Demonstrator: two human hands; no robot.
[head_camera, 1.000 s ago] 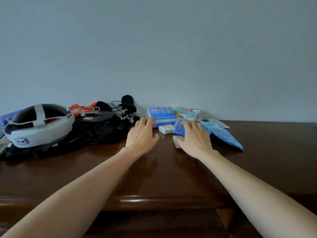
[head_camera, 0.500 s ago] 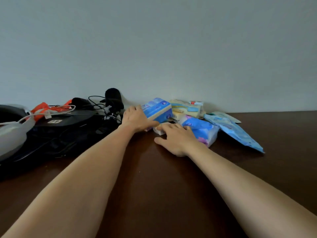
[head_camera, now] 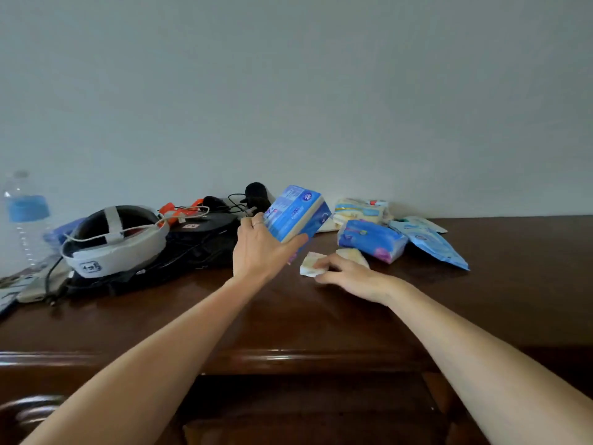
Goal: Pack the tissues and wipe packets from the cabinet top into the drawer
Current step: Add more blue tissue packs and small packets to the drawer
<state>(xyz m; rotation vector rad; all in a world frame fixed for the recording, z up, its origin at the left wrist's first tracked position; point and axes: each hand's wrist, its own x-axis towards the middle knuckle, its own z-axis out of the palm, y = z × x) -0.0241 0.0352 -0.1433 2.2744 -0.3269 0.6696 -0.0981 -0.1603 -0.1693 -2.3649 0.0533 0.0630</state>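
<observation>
Left hand (head_camera: pixel 260 248) grips the blue tissue pack (head_camera: pixel 296 213), raised and tilted above the cabinet top (head_camera: pixel 513 284); right hand (head_camera: pixel 349 276), nearer, pinches the small pale packets (head_camera: pixel 313 264) lying just ahead, drawer (head_camera: pixel 305 409) below.

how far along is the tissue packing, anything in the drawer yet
Nothing visibly packed; the drawer's inside is out of view. In hand: left hand lifts the blue tissue pack, right hand rests on a small white packet. Left: blue soft pack, yellow pack, flat wipe pouches.
</observation>
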